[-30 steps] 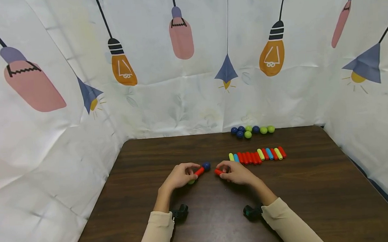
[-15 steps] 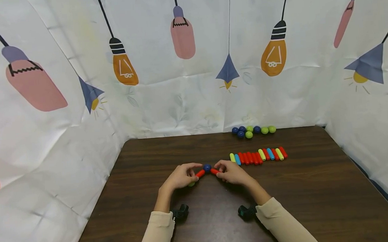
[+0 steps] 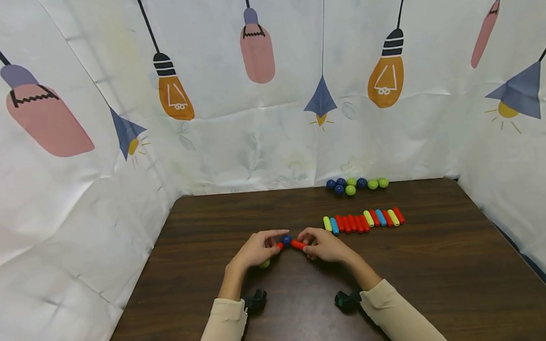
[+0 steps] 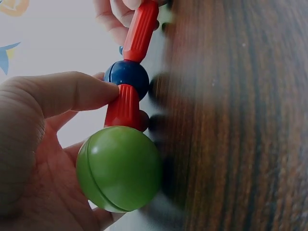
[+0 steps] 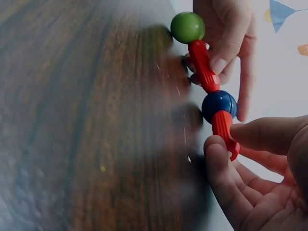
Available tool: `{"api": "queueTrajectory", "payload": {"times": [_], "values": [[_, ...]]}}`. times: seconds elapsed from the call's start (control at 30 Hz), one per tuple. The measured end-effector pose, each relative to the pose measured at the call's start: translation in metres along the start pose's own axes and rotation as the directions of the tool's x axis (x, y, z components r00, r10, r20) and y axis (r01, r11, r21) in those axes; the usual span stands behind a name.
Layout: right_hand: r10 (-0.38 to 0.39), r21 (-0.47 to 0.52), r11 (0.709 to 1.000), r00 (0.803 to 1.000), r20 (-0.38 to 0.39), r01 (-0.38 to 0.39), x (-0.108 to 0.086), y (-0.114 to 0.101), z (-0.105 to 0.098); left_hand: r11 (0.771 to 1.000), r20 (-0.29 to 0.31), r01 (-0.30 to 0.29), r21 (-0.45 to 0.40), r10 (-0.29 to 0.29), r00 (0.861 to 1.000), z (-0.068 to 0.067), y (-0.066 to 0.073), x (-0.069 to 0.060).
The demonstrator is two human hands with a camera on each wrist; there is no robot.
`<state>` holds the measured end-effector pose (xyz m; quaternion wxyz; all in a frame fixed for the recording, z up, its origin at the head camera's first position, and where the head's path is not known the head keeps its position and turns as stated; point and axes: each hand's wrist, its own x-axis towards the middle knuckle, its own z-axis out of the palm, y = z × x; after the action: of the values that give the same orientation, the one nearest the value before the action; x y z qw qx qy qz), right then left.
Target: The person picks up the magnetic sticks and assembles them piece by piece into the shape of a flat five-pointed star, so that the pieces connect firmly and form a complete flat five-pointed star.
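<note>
My left hand point(image 3: 255, 250) pinches a red rod point(image 4: 121, 107) between thumb and fingers. A green ball point(image 4: 119, 168) sits at that rod's near end and a blue ball point(image 4: 129, 77) at its far end. From the other side, my right hand point(image 3: 327, 245) pinches a second red rod point(image 5: 222, 127) whose tip meets the blue ball. Together they form one bent chain just above the table, clearest in the right wrist view. In the head view the fingers cover part of the left rod.
Behind the right hand lies a row of red, yellow and blue rods point(image 3: 359, 223). Farther back, several blue and green balls point(image 3: 361, 183) cluster at the far edge of the brown table point(image 3: 228, 209). A printed white cloth point(image 3: 262, 140) hangs around it.
My right hand has moved left, bringing its red rod from apart to touching the blue ball. The blue ball and left rod have since shifted slightly left and toward me.
</note>
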<state>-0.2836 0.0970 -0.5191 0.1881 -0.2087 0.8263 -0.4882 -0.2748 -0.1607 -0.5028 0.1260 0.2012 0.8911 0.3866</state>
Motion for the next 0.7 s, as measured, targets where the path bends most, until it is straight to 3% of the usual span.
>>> {"api": "queueTrajectory", "payload": {"times": [0.2,0.37,0.5,0.7], "values": [[-0.004,0.043,0.999,1.0,0.017,0.004,-0.002,-0.002,-0.007,1.0,-0.021,0.011,0.0,-0.011,1.0,0.0,-0.002,0.0],[-0.033,0.032,0.999,0.999,-0.021,0.033,-0.01,-0.001,-0.031,0.999,-0.037,0.031,0.021,-0.03,0.999,-0.001,-0.003,-0.001],[-0.049,0.037,0.998,0.987,-0.156,0.056,-0.018,0.003,-0.059,0.999,-0.04,0.041,0.024,-0.04,0.998,-0.002,-0.004,-0.002],[0.026,0.076,0.997,0.921,-0.389,0.004,-0.027,0.021,-0.094,0.999,-0.059,0.04,0.022,-0.039,0.997,-0.002,-0.005,-0.002]]}}
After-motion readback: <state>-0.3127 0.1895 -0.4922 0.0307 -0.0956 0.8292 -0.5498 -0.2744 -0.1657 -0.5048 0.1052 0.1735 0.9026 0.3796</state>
